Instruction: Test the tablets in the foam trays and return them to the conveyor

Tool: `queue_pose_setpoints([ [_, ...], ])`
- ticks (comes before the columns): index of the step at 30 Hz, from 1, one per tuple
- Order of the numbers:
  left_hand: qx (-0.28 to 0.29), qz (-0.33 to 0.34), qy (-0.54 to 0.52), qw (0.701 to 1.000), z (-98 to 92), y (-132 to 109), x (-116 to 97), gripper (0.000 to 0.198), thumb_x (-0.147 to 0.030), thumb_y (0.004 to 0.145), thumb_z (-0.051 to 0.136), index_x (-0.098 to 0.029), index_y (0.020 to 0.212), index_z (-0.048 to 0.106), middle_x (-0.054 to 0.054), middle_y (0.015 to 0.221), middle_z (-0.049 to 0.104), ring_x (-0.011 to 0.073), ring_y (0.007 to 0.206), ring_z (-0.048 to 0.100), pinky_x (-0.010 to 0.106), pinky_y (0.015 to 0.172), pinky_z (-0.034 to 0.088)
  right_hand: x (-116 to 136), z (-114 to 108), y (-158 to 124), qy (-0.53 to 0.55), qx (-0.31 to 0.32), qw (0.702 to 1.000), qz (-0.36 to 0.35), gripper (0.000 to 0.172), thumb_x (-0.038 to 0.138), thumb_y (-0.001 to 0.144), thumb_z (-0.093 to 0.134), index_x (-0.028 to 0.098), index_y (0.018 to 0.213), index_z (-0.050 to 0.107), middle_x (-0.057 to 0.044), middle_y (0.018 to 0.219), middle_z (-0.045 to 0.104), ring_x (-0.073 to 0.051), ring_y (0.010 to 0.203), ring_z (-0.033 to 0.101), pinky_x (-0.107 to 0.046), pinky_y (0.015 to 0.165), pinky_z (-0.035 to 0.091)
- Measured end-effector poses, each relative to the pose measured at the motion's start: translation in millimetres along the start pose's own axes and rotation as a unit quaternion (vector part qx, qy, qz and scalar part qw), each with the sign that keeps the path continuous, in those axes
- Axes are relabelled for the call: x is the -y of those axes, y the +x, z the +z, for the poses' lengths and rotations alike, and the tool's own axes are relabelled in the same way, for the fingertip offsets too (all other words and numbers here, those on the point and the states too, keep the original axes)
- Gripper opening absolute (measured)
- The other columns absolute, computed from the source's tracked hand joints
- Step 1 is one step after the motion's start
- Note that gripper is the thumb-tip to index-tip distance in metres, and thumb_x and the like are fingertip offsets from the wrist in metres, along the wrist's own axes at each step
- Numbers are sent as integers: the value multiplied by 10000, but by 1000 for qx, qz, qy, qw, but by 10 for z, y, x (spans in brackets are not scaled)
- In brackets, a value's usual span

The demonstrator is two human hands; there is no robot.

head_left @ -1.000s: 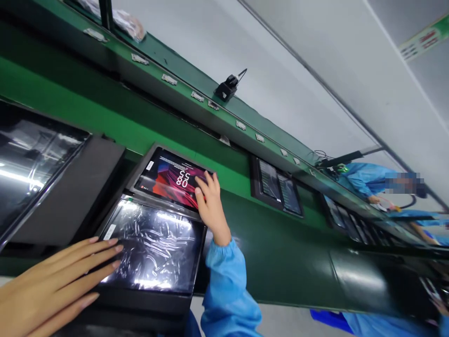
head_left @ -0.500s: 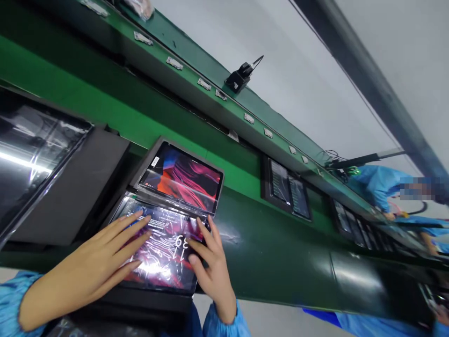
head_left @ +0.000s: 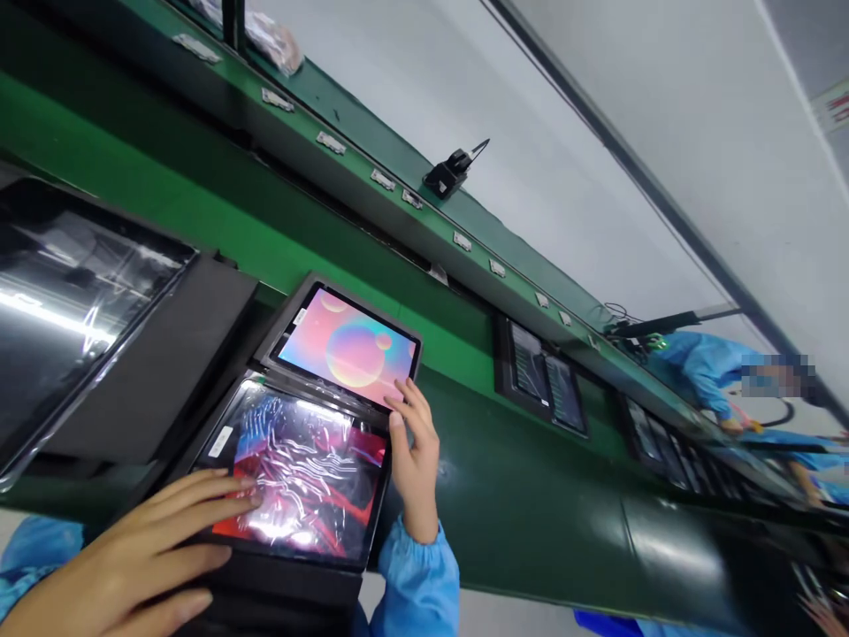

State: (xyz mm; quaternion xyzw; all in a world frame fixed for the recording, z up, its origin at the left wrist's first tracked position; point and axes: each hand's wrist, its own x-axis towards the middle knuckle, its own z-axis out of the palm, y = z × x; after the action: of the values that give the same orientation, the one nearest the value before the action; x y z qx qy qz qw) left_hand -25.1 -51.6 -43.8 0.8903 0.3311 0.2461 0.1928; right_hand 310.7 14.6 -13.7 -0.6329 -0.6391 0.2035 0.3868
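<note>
Tablet (head_left: 309, 478) partly behind left fingers (head_left: 205, 511)

Left sleeve (head_left: 36, 550), right sleeve (head_left: 419, 588): matching bright blue workwear.
Right, at 6 o'clock: loose, creased fabric, gathered cuff (head_left: 409, 536) at the wrist. Left, at 8 o'clock: wrinkled, partly cropped by frame edge. Left hand (head_left: 136, 556) and right hand (head_left: 415, 451) bare, slim tapered fingers.
</note>
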Motion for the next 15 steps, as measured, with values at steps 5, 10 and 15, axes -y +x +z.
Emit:
queue_pose_setpoints([
  [5,-20,-62,2,998,-32,-55,78,790,-273,782,549,-532,1494,324,-96,1492,502,293,1296,597,452,1076,543,-48,22,324,-15,-15,1000,-7,273,359,1010,526,252,1140,740,-99,1370,652,-280,1377,516,-554,1164,399],
  [10,-24,-137,13,990,16,-64,98,764,-315,833,497,-483,1542,265,-90,1580,391,313,1325,570,419,1037,578,-101,0,232,-15,-32,999,21,293,374,1009,523,244,1175,726,-106,1390,636,-277,1382,514,-548,1166,401],
  [15,-14,-183,15,983,93,79,131,791,-368,886,477,-425,1597,136,-47,1659,244,318,1404,476,427,1077,546,-77,47,-94,10,-29,998,61,298,370,1009,521,246,1206,707,-109,1388,636,-280,1387,511,-559,1172,398],
])
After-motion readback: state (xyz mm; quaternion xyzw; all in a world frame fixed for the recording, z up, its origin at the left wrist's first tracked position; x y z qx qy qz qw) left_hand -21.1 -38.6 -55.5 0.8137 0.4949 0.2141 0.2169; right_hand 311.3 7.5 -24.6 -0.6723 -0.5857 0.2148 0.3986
